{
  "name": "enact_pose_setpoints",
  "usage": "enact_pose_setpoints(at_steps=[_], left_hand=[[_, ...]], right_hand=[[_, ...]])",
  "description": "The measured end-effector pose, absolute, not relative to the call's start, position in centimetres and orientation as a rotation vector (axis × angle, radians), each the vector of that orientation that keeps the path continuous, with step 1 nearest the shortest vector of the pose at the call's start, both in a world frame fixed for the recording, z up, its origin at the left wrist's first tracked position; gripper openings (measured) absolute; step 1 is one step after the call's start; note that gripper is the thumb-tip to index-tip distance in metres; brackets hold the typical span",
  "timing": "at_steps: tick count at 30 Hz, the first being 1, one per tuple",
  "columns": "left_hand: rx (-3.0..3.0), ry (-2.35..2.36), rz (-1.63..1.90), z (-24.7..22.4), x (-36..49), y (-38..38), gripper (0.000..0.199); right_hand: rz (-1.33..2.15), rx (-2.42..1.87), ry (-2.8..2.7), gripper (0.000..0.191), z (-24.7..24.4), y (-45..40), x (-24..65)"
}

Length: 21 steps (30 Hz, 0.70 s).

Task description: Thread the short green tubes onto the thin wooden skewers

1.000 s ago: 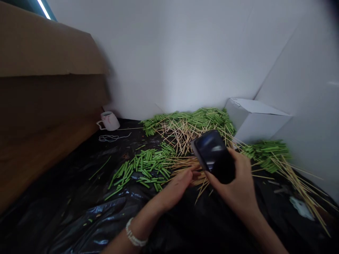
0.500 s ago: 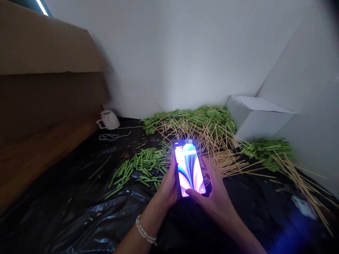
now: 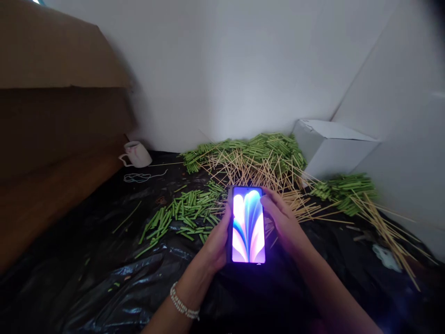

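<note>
A phone (image 3: 248, 227) with a lit screen showing blue, white and pink petal shapes is upright in front of me. My left hand (image 3: 217, 243) grips its left edge, and a beaded bracelet (image 3: 184, 304) circles that wrist. Around the phone's upper right side are the fingers of my right hand (image 3: 283, 220), the thumb close to the screen's upper right edge. Beyond the phone lie thin wooden sticks (image 3: 243, 169) and a heap of cut green stems (image 3: 274, 147). Shorter green pieces (image 3: 191, 206) are spread to the left.
Black plastic sheeting (image 3: 139, 278) covers the surface. A mug (image 3: 136, 154) and pale string (image 3: 139, 177) are at the back left, beside a large cardboard box (image 3: 62, 51). A white box (image 3: 333, 144) leans by the wall. Another green bundle (image 3: 351, 188) lies at right.
My right thumb has moved from the lower screen up to its upper right edge. The phone now stands straighter, and the small items on its screen are gone. The view has shifted slightly.
</note>
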<state>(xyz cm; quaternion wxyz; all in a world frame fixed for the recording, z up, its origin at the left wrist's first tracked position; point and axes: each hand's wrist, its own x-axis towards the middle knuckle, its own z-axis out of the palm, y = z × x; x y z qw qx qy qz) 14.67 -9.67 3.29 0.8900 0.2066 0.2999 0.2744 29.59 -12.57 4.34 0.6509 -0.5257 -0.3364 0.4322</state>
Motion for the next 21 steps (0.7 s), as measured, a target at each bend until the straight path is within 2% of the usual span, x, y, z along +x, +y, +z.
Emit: enact_pose_setpoints(at_steps=[4, 11, 21], left_hand=[[0.465, 0.680, 0.606, 3.3, 14.5, -9.2, 0.059], [0.498, 0.689, 0.617, 3.3, 14.7, -9.1, 0.060], [0.531, 0.652, 0.678, 3.3, 14.6, -9.4, 0.057]], right_hand=[[1.041, -1.184, -0.831, 0.043, 3.2, -14.6, 28.8], [1.020, -1.240, -0.959, 0.062, 3.3, -15.5, 27.2], [0.890, -1.331, -0.978, 0.060, 2.9, -15.0, 26.2]])
